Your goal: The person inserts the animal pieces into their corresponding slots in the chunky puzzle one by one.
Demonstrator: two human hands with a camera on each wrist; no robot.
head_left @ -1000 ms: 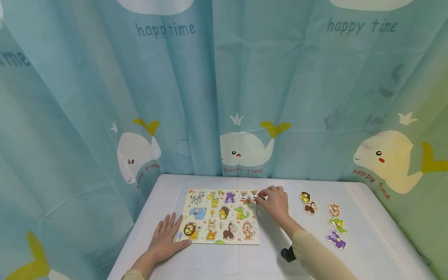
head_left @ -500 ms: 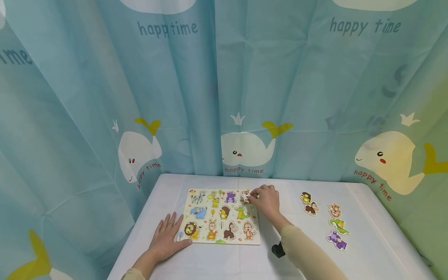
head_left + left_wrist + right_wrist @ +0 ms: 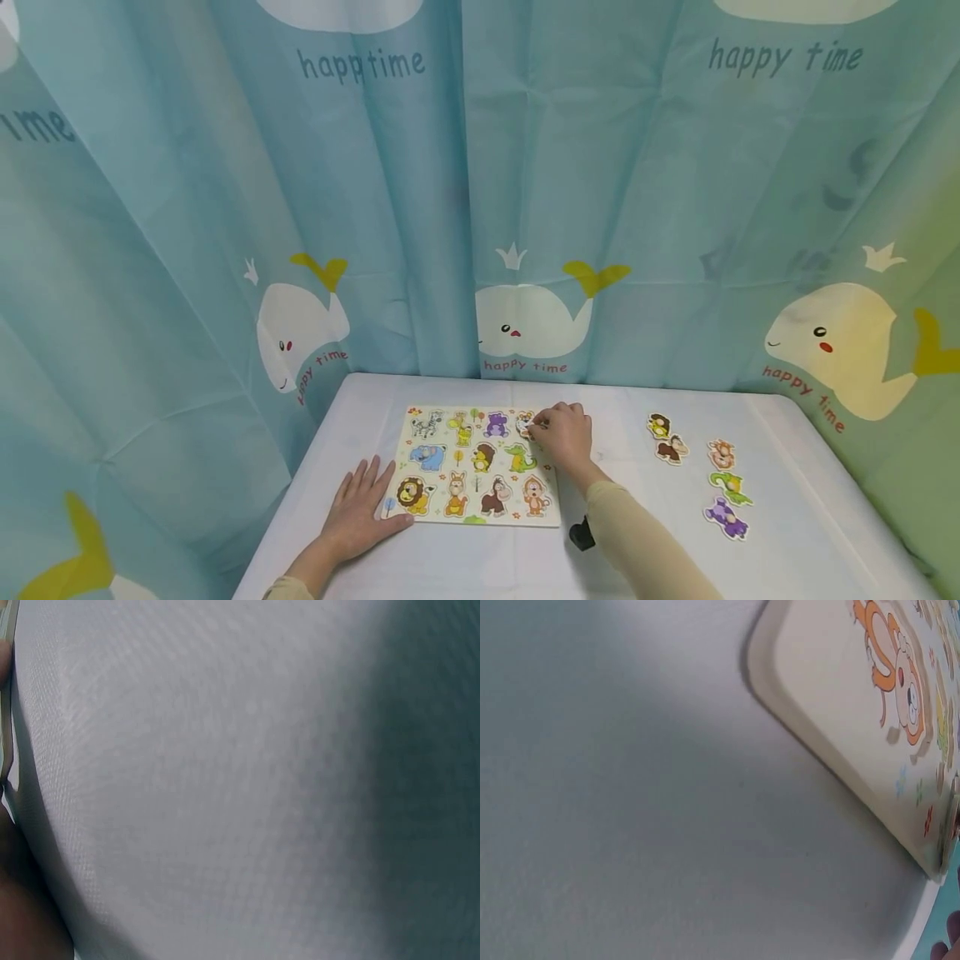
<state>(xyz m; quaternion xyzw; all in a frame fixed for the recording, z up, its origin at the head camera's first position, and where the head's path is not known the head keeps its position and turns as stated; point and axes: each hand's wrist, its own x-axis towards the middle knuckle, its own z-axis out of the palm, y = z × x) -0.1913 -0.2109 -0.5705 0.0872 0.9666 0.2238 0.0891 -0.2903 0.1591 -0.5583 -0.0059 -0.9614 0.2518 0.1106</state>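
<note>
Board (image 3: pixel 810 667): smooth, wood-like, printed face, low sheen. Pieces (image 3: pixel 726 518) right of board: smooth printed faces, core material unclear. Cloth (image 3: pixel 210 787) under board: fine weave, matt. Curtain (image 3: pixel 375 208) behind board: thin creased fabric, slight sheen.

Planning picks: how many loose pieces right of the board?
5: nearer the board, yellow one, brown one; farther right, orange one, green one, purple one. Right sleeve may hide more.
</note>
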